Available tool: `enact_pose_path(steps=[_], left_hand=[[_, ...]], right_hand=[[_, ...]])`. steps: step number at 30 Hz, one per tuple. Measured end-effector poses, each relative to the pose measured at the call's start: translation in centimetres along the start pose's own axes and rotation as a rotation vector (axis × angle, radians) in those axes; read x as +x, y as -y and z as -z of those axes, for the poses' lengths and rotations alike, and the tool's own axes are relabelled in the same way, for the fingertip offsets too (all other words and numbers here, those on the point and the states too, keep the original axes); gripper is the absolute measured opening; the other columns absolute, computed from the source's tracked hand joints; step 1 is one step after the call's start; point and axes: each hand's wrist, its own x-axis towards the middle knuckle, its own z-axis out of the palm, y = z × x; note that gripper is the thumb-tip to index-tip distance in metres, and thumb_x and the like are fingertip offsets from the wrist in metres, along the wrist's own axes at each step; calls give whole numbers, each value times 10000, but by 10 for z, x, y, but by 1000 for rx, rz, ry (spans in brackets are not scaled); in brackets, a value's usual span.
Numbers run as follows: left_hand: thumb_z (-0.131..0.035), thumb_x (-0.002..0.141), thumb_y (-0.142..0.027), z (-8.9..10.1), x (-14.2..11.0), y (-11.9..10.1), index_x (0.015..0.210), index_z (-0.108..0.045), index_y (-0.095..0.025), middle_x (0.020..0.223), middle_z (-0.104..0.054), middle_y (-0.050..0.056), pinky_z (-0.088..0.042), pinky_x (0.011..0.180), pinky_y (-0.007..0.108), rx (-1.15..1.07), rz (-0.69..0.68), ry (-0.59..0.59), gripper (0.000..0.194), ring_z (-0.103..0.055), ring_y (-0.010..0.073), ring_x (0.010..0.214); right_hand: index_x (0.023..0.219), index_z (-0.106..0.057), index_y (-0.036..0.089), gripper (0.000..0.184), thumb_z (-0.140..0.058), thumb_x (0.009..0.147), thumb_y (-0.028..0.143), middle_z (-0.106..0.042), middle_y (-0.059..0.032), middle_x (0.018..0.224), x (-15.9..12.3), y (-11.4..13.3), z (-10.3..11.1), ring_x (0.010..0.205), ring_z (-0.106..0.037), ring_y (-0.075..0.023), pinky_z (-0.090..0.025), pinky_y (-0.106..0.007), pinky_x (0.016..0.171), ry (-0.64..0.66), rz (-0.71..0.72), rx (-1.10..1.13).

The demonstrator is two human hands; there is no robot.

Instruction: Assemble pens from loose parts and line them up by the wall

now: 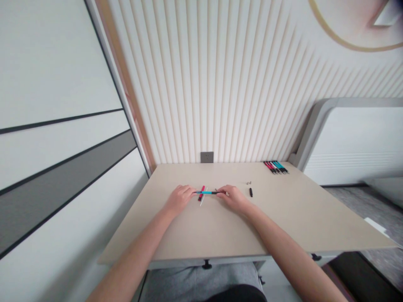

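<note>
A blue pen (207,192) with a dark grip is held level between my two hands. My left hand (182,197) pinches its left end, and my right hand (232,196) closes round the dark right end. Beneath the pen, a red pen barrel (202,189) and a thin white refill (203,199) lie slanted on the table. To the right of my right hand rests a short black pen part (251,192). Behind that are a few tiny metallic pieces (248,183), too small to make out.
A row of several red, white and blue pens (276,167) lies at the back right of the beige table (208,235). A grey wall socket (207,157) sits just above the back edge. White cabinet panels (63,167) stand on the left; a white headboard (355,138) is on the right.
</note>
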Motion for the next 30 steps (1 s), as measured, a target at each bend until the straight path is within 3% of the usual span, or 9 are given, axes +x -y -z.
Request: enact_pose_path(steps=[3,6,9,13,19,30], left_hand=[[-437,956,-284,0,0,0,980,-605,-182,889,-651,52,-447,746,322,10,-1,14,198,-603,175,835],[-431,959,-275,1,0,2,979,-602,-185,910,-656,48,-437,745,320,17,23,7,193,-601,171,830],[-438,956,-269,1,-1,4,995,-597,-192,929,-653,46,-435,737,314,11,48,-7,181,-599,168,829],[-440,955,-264,0,-2,6,1004,-592,-192,923,-647,47,-438,745,311,-14,70,-16,175,-596,170,848],[-447,954,-272,-1,-2,7,1007,-584,-190,922,-646,46,-433,740,307,-21,65,-19,169,-592,170,841],[-470,942,-253,-3,-3,10,1006,-588,-202,922,-646,37,-435,745,303,-12,45,-18,144,-594,163,850]], right_hand=[[879,-706,208,259,-488,905,345,-670,-43,771,-1,0,0,718,-574,-170,-400,-273,688,44,26,-39],[938,-700,215,293,-456,923,377,-686,-51,839,2,-5,1,762,-586,-176,-410,-273,713,17,30,-62],[1041,-671,200,319,-415,941,363,-684,-75,954,5,-19,12,842,-591,-186,-408,-289,793,-159,-49,-173],[1045,-677,182,302,-413,924,265,-661,-118,976,-1,-49,38,938,-566,-232,-374,-336,843,-360,-308,-473],[1086,-682,215,303,-494,849,199,-620,-138,1072,-14,-78,58,1028,-527,-279,-346,-378,822,-279,-566,-681],[950,-717,239,219,-527,842,223,-635,-113,1041,-13,-72,57,1039,-521,-263,-311,-392,849,-214,-592,-677]])
